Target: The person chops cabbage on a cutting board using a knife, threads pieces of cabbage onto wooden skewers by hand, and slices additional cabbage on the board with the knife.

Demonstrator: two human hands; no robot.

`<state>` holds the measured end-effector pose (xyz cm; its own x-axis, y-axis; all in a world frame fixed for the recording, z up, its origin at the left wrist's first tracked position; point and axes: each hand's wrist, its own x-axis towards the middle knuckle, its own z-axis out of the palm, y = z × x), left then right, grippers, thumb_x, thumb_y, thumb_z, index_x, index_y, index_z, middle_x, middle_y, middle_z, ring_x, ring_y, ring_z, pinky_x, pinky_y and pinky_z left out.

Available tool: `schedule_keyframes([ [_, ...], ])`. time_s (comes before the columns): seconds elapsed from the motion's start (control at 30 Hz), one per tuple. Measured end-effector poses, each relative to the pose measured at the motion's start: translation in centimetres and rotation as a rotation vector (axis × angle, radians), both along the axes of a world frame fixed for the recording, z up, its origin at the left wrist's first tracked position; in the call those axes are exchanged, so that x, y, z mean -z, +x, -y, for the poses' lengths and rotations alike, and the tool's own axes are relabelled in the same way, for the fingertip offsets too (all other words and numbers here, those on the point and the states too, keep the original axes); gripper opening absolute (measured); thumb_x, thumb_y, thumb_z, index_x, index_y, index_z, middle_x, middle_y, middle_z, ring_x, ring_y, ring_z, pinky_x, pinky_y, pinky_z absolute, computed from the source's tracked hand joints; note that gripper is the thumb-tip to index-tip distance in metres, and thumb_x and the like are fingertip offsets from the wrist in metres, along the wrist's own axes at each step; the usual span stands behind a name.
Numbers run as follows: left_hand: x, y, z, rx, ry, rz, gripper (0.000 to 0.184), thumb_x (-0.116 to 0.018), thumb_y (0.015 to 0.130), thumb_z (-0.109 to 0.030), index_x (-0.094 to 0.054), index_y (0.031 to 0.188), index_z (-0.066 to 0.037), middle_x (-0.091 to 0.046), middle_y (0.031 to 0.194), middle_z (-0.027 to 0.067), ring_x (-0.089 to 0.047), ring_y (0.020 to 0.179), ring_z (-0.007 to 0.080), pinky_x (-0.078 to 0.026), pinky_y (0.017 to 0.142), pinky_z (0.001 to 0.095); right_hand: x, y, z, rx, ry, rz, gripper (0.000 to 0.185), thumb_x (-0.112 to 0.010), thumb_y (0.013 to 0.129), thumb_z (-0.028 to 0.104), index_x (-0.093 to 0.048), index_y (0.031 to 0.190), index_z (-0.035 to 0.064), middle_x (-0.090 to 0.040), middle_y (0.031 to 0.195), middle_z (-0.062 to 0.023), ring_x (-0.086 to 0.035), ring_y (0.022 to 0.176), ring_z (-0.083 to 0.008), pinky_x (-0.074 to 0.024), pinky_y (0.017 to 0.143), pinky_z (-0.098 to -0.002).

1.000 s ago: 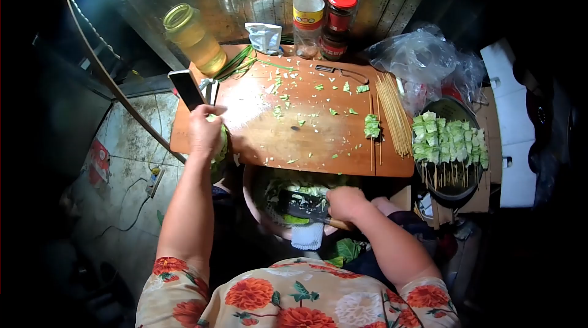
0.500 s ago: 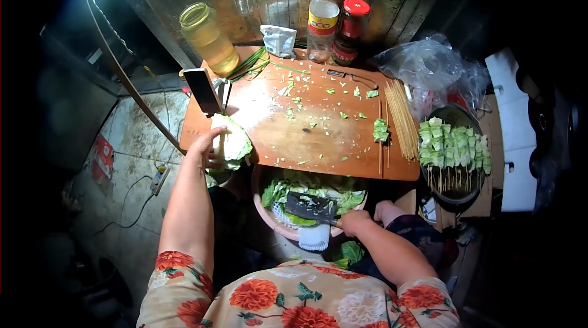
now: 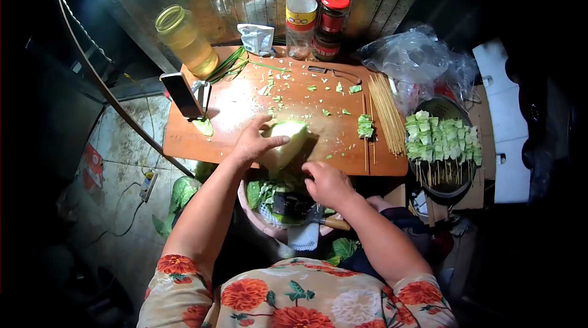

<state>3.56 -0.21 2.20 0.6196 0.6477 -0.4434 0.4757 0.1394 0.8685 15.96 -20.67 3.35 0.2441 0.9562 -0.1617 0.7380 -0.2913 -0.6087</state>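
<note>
My left hand (image 3: 252, 144) grips a pale green cabbage piece (image 3: 290, 139) at the board's front edge, its thumb across the near face. Just to the right is my right hand (image 3: 329, 184), its fingers curled near the cabbage's lower edge; what they hold, if anything, is hidden. Below lies a dark cleaver (image 3: 293, 205) across a pink basin (image 3: 267, 229) of cut cabbage, its wooden handle free of my hand. The wooden board (image 3: 239, 148) bears scattered green bits and a skewered cabbage stack (image 3: 365, 126).
Bare skewers (image 3: 387, 113) lie beside a dark bowl (image 3: 450, 191) of cabbage skewers (image 3: 442, 138). A phone (image 3: 182, 95) stands at the left. Behind are an oil jar (image 3: 187, 43), a bottle (image 3: 300, 22), a red-lidded jar (image 3: 332, 15) and plastic bags (image 3: 410, 58).
My left hand has moved from beside the phone to the board's front middle with the cabbage. My right hand has let go of the cleaver handle and risen toward the cabbage.
</note>
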Motion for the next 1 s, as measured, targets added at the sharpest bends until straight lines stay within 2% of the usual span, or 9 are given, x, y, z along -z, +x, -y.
schedule_keyframes([
  [0.1, -0.2, 0.4, -0.6, 0.0, -0.122, 0.187, 0.086, -0.085, 0.069, -0.016, -0.039, 0.141, -0.007, -0.043, 0.137, 0.0238, -0.048, 0.12, 0.0324, -0.048, 0.092, 0.039, 0.2, 0.5, -2.0, 0.076, 0.258, 0.004, 0.031, -0.064, 0.079, 0.013, -0.057, 0.109, 0.0092, -0.061, 0.097, -0.014, -0.062, 0.083, -0.0328, -0.0507, 0.073, -0.0423],
  [0.23, 0.4, 0.1, -0.9, -0.052, -0.169, 0.17, 0.089, -0.079, 0.066, 0.004, -0.035, 0.143, -0.003, -0.04, 0.14, 0.0241, -0.046, 0.123, 0.0323, -0.049, 0.093, 0.0379, 0.5, 0.8, -5.1, 0.129, 0.429, 0.095, 0.034, -0.065, 0.077, 0.009, -0.057, 0.111, 0.0105, -0.057, 0.098, -0.0098, -0.062, 0.069, -0.026, -0.0513, 0.069, -0.0363],
  [0.27, 0.9, 0.0, -0.9, -0.115, -0.209, 0.192, 0.088, -0.077, 0.065, 0.008, -0.033, 0.142, 0.003, -0.041, 0.139, 0.0243, -0.05, 0.119, 0.0322, -0.05, 0.092, 0.0368, 1.0, 0.8, -5.7, 0.126, 0.42, 0.101, 0.04, -0.066, 0.076, 0.01, -0.057, 0.115, 0.0113, -0.055, 0.109, -0.0107, -0.063, 0.081, -0.0282, -0.0514, 0.075, -0.0379],
  [0.37, 3.3, 0.0, -1.1, -0.208, -0.271, 0.217, 0.086, -0.077, 0.065, 0.007, -0.033, 0.139, 0.008, -0.043, 0.136, 0.0248, -0.053, 0.114, 0.0307, -0.05, 0.09, 0.0352, 1.2, 1.0, -7.5, 0.093, 0.478, 0.186, 0.046, -0.067, 0.075, 0.01, -0.055, 0.119, 0.0112, -0.051, 0.116, -0.0131, -0.06, 0.097, -0.0303, -0.0502, 0.084, -0.0394],
  [0.4, 2.6, 0.0, -0.8, -0.201, -0.254, 0.174, 0.079, -0.073, 0.07, 0.007, -0.032, 0.137, 0.012, -0.052, 0.126, 0.0232, -0.06, 0.103, 0.0277, -0.054, 0.081, 0.0358, 1.4, 1.1, -7.8, 0.074, 0.342, 0.151, 0.049, -0.068, 0.074, 0.012, -0.054, 0.122, 0.0113, -0.049, 0.12, -0.0142, -0.055, 0.109, -0.032, -0.0483, 0.09, -0.0406],
  [0.5, 0.9, -0.4, -0.9, -0.203, -0.489, 0.099, 0.072, -0.069, 0.076, 0.004, -0.034, 0.139, 0.005, -0.06, 0.113, 0.0185, -0.063, 0.092, 0.024, -0.055, 0.071, 0.0368, 2.1, 1.8, -8.5, 0.035, 0.248, 0.125, 0.05, -0.07, 0.074, 0.013, -0.055, 0.122, 0.0115, -0.05, 0.12, -0.0125, -0.057, 0.106, -0.0313, -0.0489, 0.09, -0.0399],
  [0.7, -0.3, -0.2, 0.1, -0.227, -0.541, 0.104, 0.069, -0.071, 0.081, -0.004, -0.036, 0.14, -0.008, -0.063, 0.101, 0.0139, -0.062, 0.083, 0.0227, -0.054, 0.064, 0.0379, 1.9, 1.9, -8.0, 0.054, 0.175, 0.153, 0.049, -0.072, 0.075, 0.018, -0.056, 0.12, 0.011, -0.052, 0.119, -0.0105, -0.058, 0.104, -0.0307, -0.0495, 0.089, -0.0391],
  [0.8, 0.4, 0.0, 0.4, -0.233, -0.504, 0.087, 0.079, -0.079, 0.074, -0.008, -0.036, 0.14, -0.01, -0.058, 0.114, 0.0192, -0.065, 0.083, 0.0288, -0.056, 0.061, 0.0408, 1.7, 2.1, -7.0, 0.046, 0.157, 0.152, 0.047, -0.071, 0.076, 0.019, -0.057, 0.12, 0.0089, -0.052, 0.117, -0.0115, -0.058, 0.104, -0.0313, -0.0497, 0.088, -0.0396],
  [1.0, 0.1, 1.0, 0.2, -0.07, -0.403, -0.052, 0.078, -0.081, 0.071, -0.007, -0.04, 0.137, -0.001, -0.063, 0.108, 0.0175, -0.065, 0.087, 0.0269, -0.056, 0.065, 0.0393, 0.5, 1.0, -4.4, 0.1, 0.164, 0.183, 0.044, -0.069, 0.08, 0.019, -0.057, 0.119, 0.0056, -0.055, 0.114, -0.0137, -0.058, 0.102, -0.0333, -0.0492, 0.087, -0.0398],
])
